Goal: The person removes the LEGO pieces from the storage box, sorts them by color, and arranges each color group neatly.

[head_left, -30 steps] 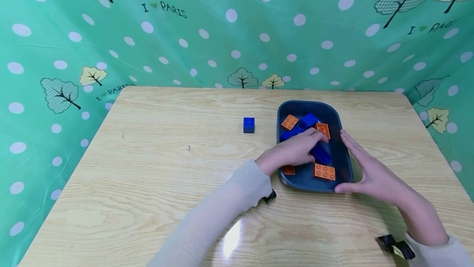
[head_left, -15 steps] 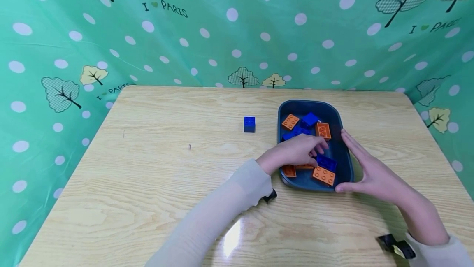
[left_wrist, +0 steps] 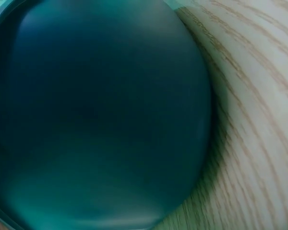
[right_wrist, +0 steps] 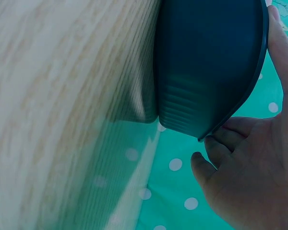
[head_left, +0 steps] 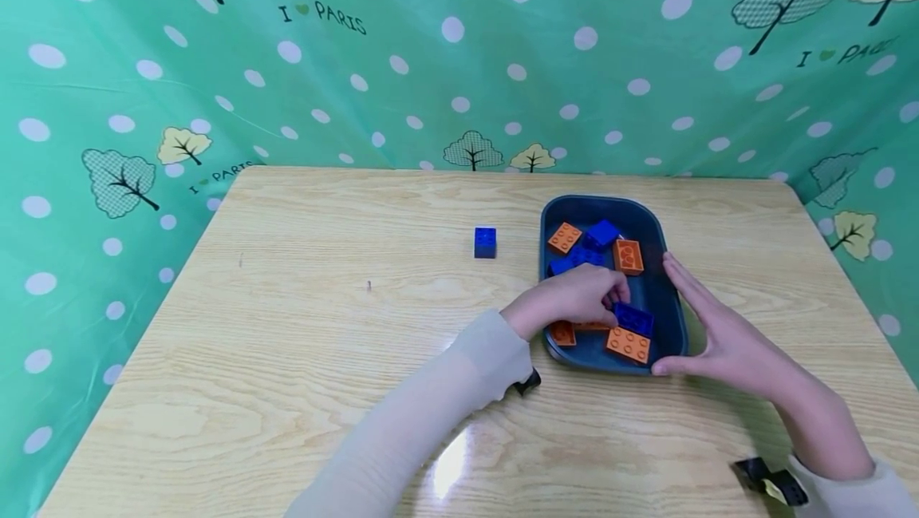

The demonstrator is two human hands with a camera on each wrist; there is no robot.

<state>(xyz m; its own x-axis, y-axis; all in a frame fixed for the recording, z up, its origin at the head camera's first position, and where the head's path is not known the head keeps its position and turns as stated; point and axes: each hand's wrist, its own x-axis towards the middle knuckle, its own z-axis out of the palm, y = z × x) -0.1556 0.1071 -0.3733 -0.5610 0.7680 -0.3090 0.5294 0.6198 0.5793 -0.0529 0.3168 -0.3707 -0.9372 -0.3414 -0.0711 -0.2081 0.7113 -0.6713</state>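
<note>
Blue brick [head_left: 635, 321] may snag orange brick [head_left: 628, 345] beside it. Left hand [head_left: 583, 294]: fingers bent, can't tell if pinching. Right hand [head_left: 718, 336]: fingers spread on tray [head_left: 659, 290]; slack could let it slide.

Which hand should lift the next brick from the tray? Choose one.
Probably the left hand: it is inside the tray, close to a blue brick, while the right hand touches the tray from outside.

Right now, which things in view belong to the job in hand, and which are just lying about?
Belonging to the job:
left hand
right hand
dark tray
orange bricks inside
blue bricks inside
probably the lone blue brick outside

Just surroundings:
wooden table
dotted green cloth
</note>
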